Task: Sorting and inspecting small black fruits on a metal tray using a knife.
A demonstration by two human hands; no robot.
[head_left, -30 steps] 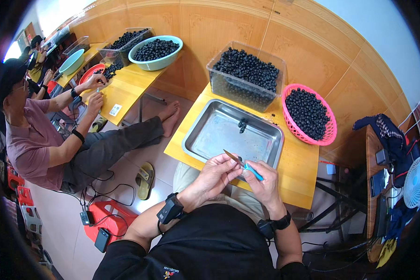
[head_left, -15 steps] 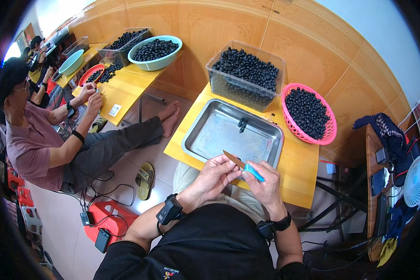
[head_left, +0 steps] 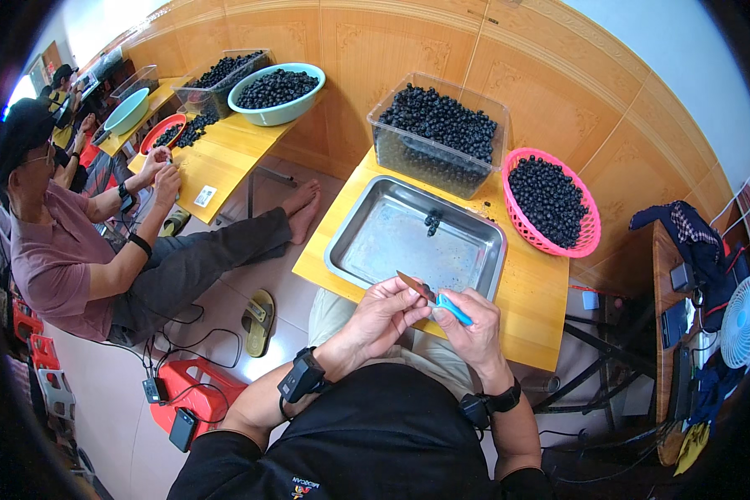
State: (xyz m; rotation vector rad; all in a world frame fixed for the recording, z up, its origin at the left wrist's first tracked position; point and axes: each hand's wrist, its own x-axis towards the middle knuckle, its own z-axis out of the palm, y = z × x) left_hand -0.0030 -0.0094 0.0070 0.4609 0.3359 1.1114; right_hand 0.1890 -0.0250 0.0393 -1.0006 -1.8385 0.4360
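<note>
1. Two hands near each other at the steel tray's near edge.
2. Right hand closed round blue-handled knife, blade angled far-left.
3. Left hand pinched beside blade; cannot tell on what.
4. Dark berries: few in tray, many in pink basket.

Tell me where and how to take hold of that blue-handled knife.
Take the knife by its blue handle, coming from the lower right. The blade points up and left, just by the fingers of the left hand, so that side looks the riskier one. The right hand has its grip on the handle.
</note>
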